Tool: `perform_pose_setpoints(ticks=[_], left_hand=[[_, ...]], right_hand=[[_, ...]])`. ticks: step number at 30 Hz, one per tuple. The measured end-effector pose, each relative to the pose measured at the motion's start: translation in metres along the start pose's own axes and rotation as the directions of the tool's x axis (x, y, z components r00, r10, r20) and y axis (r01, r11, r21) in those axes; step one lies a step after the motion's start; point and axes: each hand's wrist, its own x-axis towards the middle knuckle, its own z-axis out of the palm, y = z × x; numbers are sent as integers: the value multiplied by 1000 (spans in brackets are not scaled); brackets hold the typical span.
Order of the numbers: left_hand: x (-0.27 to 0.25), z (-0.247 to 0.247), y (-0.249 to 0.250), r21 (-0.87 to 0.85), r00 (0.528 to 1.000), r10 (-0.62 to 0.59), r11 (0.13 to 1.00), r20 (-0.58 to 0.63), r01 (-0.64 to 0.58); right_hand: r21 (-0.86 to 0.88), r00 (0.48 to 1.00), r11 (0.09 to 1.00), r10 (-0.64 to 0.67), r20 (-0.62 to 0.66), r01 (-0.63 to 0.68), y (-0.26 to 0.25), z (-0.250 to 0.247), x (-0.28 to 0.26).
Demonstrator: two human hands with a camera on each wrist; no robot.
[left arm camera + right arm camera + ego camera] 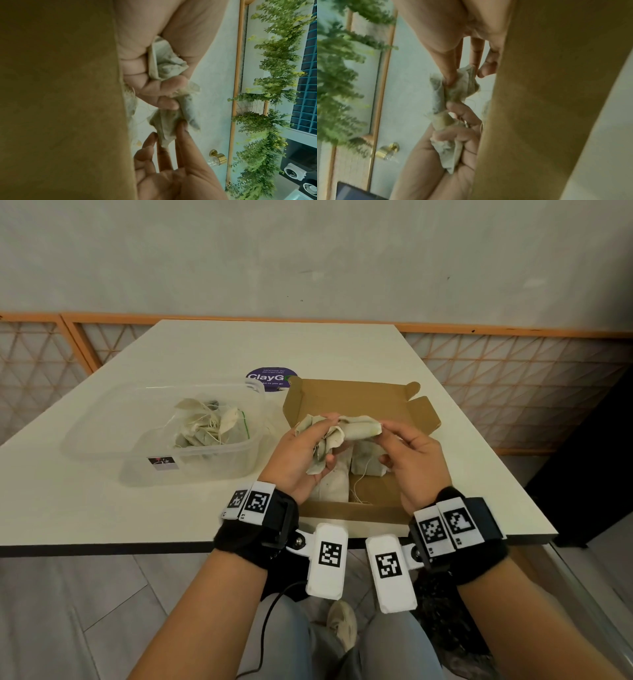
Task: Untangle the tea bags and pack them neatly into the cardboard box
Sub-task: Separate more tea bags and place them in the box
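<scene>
Both hands hold a clump of pale tea bags (337,436) above the open cardboard box (363,402). My left hand (305,455) grips the crumpled end of the clump (163,65) in its curled fingers. My right hand (402,453) pinches the other end (458,83) between thumb and fingers. In the left wrist view the right hand's fingertips (181,129) close on a bag's tip. Flat tea bags (368,463) with loose strings lie inside the box, partly hidden by my hands.
A clear plastic tub (239,463) at the left holds a tangle of several more tea bags (205,422). A purple round sticker (267,378) sits behind the box. The white table (102,508) ends just before my wrists; its right edge is near the box.
</scene>
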Motion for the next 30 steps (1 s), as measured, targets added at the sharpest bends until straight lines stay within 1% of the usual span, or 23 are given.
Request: perform_pose_setpoints(ticks=[2, 4, 8, 11, 13, 15, 18, 20, 22, 23, 25, 26, 28, 30], left_hand=[[1, 0, 0, -9, 1000, 1, 1000, 4, -1], [2, -1, -1, -18, 1000, 10, 1000, 6, -10], [3, -2, -2, 30, 999, 36, 999, 11, -37], [0, -1, -3, 120, 996, 37, 992, 77, -46], [-1, -1, -4, 182, 992, 33, 982, 123, -55], [-2, 0, -5, 242, 989, 39, 967, 142, -73], [-1, 0, -6, 272, 993, 59, 959, 99, -84], [0, 0, -6, 249, 995, 82, 964, 61, -95], [1, 0, -6, 247, 994, 102, 963, 41, -109], [1, -1, -7, 255, 993, 109, 960, 38, -115], [2, -1, -7, 277, 992, 118, 952, 50, -128], [1, -1, -7, 287, 991, 121, 949, 60, -134], [1, -2, -7, 315, 989, 127, 938, 73, -143], [2, -2, -8, 345, 990, 127, 928, 65, -142]], right_hand=[[114, 997, 991, 71, -8, -70, -2, 0, 1], [178, 996, 980, 89, 2, -88, -4, 0, 1], [225, 994, 969, 102, 32, -107, -7, 1, 0], [226, 993, 968, 98, 59, -109, -9, 2, -2], [206, 993, 973, 92, 70, -104, -8, 2, -3], [185, 993, 977, 90, 77, -103, -8, 3, -3], [109, 993, 990, 80, 91, -90, -5, 2, -2], [-19, 993, 1000, 3, 115, -1, -2, 2, -2], [-170, 981, 976, -107, 159, 134, -2, 0, -5], [-223, 972, 958, -141, 190, 182, -4, 0, -6], [-298, 956, 924, -168, 241, 238, -7, 1, -10], [-314, 954, 918, -169, 246, 244, -8, 2, -11], [-299, 963, 924, -181, 202, 236, -8, 3, -11], [-275, 973, 935, -196, 117, 222, -7, 2, -8]])
